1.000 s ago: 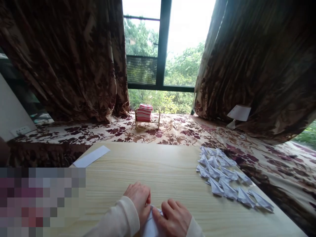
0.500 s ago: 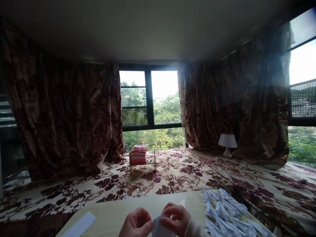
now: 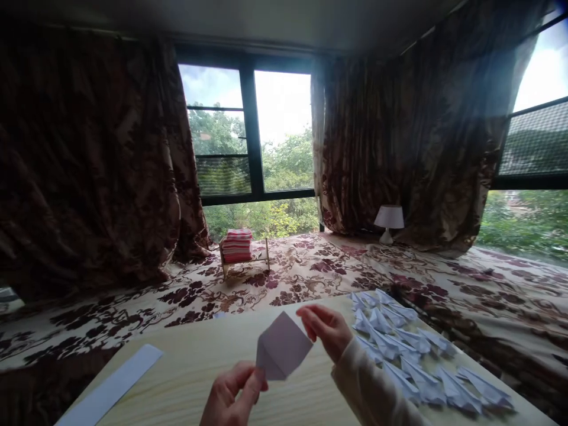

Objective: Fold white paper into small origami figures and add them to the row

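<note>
White paper, folded to a five-sided shape with creases running along its lower left, makes up the folded sheet [image 3: 284, 348], held up above the near half of the pale wood-grain table [image 3: 186, 370]; the clock directions here are taken from that sheet, with twelve toward the window. At eight o'clock the left hand [image 3: 234, 395] grasps it, pinching the lower left corner between thumb and fingers. At between two and three o'clock the right hand [image 3: 329, 331], its fingers curled, sits at the sheet's right edge; I cannot tell whether it grips the paper or only meets it. Around three o'clock, rows of white paper darts [image 3: 410, 340] lie close together on the table, some overlapping, beyond the right sleeve [image 3: 370, 376]. Between eight and nine o'clock a long white strip [image 3: 113, 384] lies flat, well apart from the hands. At eleven o'clock, on flower-patterned cloth [image 3: 302, 269], a small bed-like stand [image 3: 260, 258] bears a pile of red-and-white striped fabric [image 3: 237, 245]. Between one and two o'clock stands a white-shaded lamp [image 3: 389, 217], in front of a dark curtain [image 3: 412, 142]. The dark-framed window [image 3: 247, 130] is near twelve.
</note>
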Demonstrator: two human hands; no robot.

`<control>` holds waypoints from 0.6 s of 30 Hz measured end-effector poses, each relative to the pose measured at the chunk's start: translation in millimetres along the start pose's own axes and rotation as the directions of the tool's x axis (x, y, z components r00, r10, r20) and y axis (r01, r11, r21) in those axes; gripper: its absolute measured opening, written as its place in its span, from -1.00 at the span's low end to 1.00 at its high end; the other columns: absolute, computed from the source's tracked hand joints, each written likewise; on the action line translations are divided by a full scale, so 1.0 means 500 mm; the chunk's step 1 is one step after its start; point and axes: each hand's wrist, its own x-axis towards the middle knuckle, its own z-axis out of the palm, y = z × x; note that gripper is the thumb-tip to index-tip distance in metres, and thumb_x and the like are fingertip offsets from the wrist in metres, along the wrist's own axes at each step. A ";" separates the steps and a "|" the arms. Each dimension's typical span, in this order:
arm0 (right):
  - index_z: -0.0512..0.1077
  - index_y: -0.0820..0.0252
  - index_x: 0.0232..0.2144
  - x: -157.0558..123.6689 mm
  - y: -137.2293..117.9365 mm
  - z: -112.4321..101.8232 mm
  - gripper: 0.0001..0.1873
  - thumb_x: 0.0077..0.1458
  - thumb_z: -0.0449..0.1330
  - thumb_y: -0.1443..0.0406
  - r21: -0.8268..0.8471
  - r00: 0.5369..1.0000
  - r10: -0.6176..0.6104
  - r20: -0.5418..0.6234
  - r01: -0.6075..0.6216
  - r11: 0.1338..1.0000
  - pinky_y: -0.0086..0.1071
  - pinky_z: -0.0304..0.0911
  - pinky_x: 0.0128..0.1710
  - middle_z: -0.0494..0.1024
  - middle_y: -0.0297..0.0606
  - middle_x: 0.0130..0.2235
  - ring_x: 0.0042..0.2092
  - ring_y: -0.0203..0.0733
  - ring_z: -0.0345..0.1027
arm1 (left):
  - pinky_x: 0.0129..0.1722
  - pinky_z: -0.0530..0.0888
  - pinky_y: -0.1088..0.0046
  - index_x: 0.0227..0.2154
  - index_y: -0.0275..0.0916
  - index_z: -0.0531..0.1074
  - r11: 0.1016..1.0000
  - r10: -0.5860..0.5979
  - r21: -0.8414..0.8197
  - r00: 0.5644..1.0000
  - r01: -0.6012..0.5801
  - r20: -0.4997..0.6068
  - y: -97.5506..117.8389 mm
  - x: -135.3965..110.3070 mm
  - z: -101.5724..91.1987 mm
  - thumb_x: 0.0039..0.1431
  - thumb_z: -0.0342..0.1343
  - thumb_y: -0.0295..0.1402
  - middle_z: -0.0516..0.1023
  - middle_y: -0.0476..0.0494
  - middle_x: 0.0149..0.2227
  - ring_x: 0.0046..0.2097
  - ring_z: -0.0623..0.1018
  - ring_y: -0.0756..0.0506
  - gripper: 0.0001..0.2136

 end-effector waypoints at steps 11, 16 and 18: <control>0.31 0.31 -0.65 -0.061 0.034 0.087 -0.51 -0.16 0.17 -0.05 -0.008 0.965 0.126 0.231 -0.128 0.992 -0.52 -0.10 -0.67 0.19 -0.46 -0.73 -0.67 -0.48 -0.02 | -0.44 0.25 0.55 -0.68 -0.26 0.41 0.920 -0.149 -0.386 0.969 0.062 -0.200 0.006 -0.013 0.022 -0.15 0.19 -0.12 0.35 0.03 -0.64 -0.48 0.31 0.01 -0.71; 0.34 0.31 -0.65 -0.060 0.023 0.061 -0.54 -0.18 0.19 -0.02 -0.044 0.929 0.168 0.331 -0.163 0.986 -0.51 -0.10 -0.66 0.18 -0.46 -0.73 -0.66 -0.47 -0.02 | -0.33 0.34 0.51 -0.50 -0.27 0.51 0.855 -0.190 -0.511 0.970 0.088 -0.150 0.012 -0.005 0.003 -0.14 0.19 -0.13 0.46 -0.01 -0.58 -0.41 0.39 -0.04 -0.72; 0.36 0.31 -0.62 -0.059 0.026 0.055 -0.54 -0.19 0.21 -0.03 -0.030 0.905 0.180 0.385 -0.183 0.983 -0.52 -0.06 -0.67 0.23 -0.43 -0.70 -0.65 -0.45 0.03 | -0.41 0.31 0.55 -0.53 -0.30 0.52 0.860 -0.194 -0.500 0.972 0.103 -0.132 0.014 -0.006 -0.001 -0.13 0.20 -0.15 0.45 -0.01 -0.60 -0.46 0.36 -0.01 -0.73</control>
